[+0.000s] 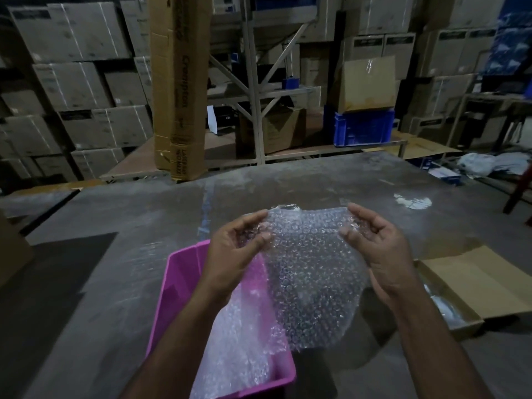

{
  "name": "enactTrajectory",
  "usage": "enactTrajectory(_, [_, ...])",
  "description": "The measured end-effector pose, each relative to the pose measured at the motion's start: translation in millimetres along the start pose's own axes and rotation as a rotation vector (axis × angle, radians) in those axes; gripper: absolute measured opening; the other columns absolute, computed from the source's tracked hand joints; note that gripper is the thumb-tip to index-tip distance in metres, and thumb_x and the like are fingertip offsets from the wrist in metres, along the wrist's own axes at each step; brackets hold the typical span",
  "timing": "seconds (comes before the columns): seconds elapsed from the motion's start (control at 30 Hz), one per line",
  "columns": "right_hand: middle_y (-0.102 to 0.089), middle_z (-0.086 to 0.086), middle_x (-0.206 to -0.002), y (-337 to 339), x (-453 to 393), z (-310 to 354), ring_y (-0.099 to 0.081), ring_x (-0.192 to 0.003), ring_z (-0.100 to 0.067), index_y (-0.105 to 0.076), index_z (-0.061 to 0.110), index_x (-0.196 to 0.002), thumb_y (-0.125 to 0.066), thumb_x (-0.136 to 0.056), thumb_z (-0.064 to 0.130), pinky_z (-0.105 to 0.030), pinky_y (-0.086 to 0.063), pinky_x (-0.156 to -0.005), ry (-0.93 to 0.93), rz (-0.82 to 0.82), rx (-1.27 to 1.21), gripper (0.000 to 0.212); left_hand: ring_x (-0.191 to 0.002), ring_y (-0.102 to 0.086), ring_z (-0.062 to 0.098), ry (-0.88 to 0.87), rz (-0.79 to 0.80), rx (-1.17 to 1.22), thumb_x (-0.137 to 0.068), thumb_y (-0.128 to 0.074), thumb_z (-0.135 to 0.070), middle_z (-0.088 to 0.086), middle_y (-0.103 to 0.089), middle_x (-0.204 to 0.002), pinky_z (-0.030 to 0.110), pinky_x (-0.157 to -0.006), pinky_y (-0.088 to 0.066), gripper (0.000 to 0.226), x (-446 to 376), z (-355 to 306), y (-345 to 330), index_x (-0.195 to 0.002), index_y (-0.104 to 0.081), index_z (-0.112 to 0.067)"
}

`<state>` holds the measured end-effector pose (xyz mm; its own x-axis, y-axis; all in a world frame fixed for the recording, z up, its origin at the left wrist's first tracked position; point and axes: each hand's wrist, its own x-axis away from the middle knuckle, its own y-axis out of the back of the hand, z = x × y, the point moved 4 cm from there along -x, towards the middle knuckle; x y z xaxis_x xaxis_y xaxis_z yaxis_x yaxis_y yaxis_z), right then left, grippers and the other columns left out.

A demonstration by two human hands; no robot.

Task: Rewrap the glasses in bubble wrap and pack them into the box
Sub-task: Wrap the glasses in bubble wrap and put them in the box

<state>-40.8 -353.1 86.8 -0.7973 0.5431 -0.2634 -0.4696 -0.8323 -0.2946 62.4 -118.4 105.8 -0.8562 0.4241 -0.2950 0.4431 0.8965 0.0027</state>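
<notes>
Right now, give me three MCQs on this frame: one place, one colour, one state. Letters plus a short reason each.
1. Where is the open cardboard box?
A. On the table to the person's right
B. Inside the bin
C. Under the left hand

2. What colour is the plastic bin?
A. Green
B. Pink
C. Black

3. How is the bubble wrap sheet held?
A. Lying flat on the table
B. Rolled shut in one hand
C. Spread between both hands

Answers:
1 A, it lies open on the table beside the right forearm.
2 B, its walls are bright pink.
3 C, the left hand and right hand each pinch an upper corner and the sheet hangs open.
</notes>
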Motion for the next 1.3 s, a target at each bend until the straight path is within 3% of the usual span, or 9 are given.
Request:
enactTrajectory(0.1, [-0.071, 0.006, -0.119, 5, 6, 2, -0.069, -0.105, -0.007, -0.069, 0.022, -0.122, -0.083, -0.074, 0.009, -0.027, -0.058, -0.087, 0.036, -0.022, 0.255, 0.052, -0.105, -0.07, 0.01, -0.043, -0.013, -0.139, -0.078, -0.08, -0.014, -0.012, -0.074, -0.116, 0.029, -0.09, -0.057, 0.048, -3, -1, -1, -0.123, -0.069, -0.026])
enactTrajectory(0.23, [-0.075, 0.0, -0.099, 19, 9, 1, -0.072, -0.088, -0.013, -0.075, 0.025, -0.101, -0.08, -0.083, 0.016, -0.032, -0.061, -0.081, 0.087, -0.061, 0.454, 0.021, -0.079, -0.072, 0.01, -0.073, 0.007, -0.358, -0.072, -0.081, -0.033, -0.009, -0.076, -0.095, 0.029, -0.072, -0.061, 0.036, -6, 4, -1, -0.106, -0.076, -0.024])
enactTrajectory(0.37, [-0.06, 0.0, -0.109, 27, 8, -2, -0.063, -0.1, -0.012, -0.074, 0.026, -0.088, -0.076, -0.084, 0.028, -0.023, -0.052, -0.084, 0.124, -0.034, 0.651, 0.004, -0.092, -0.066, 0.007, -0.129, 0.005, -0.433, -0.07, -0.081, -0.041, -0.008, -0.069, -0.1, 0.025, -0.078, -0.055, 0.021, -5, 11, -2, -0.082, -0.071, -0.027])
enactTrajectory(0.47, [-0.057, 0.009, -0.116, 29, 10, 0, -0.057, -0.102, 0.007, -0.073, 0.023, -0.089, -0.067, -0.085, 0.038, -0.007, -0.045, -0.079, 0.085, 0.015, 0.627, 0.017, -0.118, -0.056, -0.003, -0.065, 0.058, -0.382, -0.073, -0.077, -0.045, -0.017, -0.06, -0.125, 0.027, -0.095, -0.049, 0.021, -2, 18, -2, -0.081, -0.068, -0.028])
enactTrajectory(0.6, [-0.072, 0.004, -0.089, 30, 15, -7, -0.067, -0.08, -0.002, -0.072, 0.025, -0.094, -0.065, -0.091, 0.029, -0.016, -0.051, -0.071, 0.017, 0.026, 0.491, 0.009, -0.096, -0.071, 0.024, 0.042, 0.128, -0.212, -0.087, -0.071, -0.029, 0.004, -0.075, -0.102, 0.047, -0.088, -0.059, 0.018, -1, 26, -3, -0.098, -0.072, -0.015])
enactTrajectory(0.73, [-0.07, 0.007, -0.106, 29, 19, -18, -0.067, -0.088, -0.005, -0.065, 0.035, -0.124, -0.064, -0.097, 0.013, -0.021, -0.056, -0.072, 0.018, 0.058, 0.444, 0.035, -0.092, -0.07, 0.017, 0.069, 0.06, -0.155, -0.092, -0.071, -0.012, 0.006, -0.067, -0.113, 0.026, -0.074, -0.057, 0.023, 2, 37, -4, -0.112, -0.062, -0.019])
enactTrajectory(0.9, [-0.073, 0.006, -0.111, 35, 18, -27, -0.066, -0.087, -0.005, -0.076, 0.028, -0.105, -0.062, -0.097, 0.007, -0.019, -0.052, -0.074, -0.023, 0.027, 0.401, 0.027, -0.113, -0.065, 0.011, 0.06, 0.124, -0.116, -0.096, -0.061, 0.003, -0.008, -0.067, -0.127, 0.025, -0.082, -0.055, 0.024, 5, 46, -9, -0.104, -0.072, -0.016])
enactTrajectory(1.0, [-0.071, 0.004, -0.118, 36, 22, -29, -0.071, -0.101, -0.012, -0.073, 0.025, -0.114, -0.076, -0.087, 0.013, -0.029, -0.058, -0.086, -0.09, 0.077, 0.361, 0.03, -0.118, -0.064, 0.008, 0.079, 0.163, -0.054, -0.097, -0.057, 0.004, -0.004, -0.072, -0.123, 0.019, -0.087, -0.051, 0.029, 6, 45, -12, -0.104, -0.076, -0.016])
enactTrajectory(1.3, [-0.07, 0.001, -0.122, 40, 26, -23, -0.072, -0.102, -0.013, -0.074, 0.023, -0.111, -0.089, -0.069, 0.024, -0.027, -0.058, -0.084, -0.051, 0.04, 0.35, 0.044, -0.109, -0.07, 0.008, 0.072, 0.141, -0.101, -0.075, -0.083, 0.0, -0.005, -0.076, -0.112, 0.018, -0.083, -0.055, 0.037, 7, 42, -19, -0.106, -0.076, -0.02])
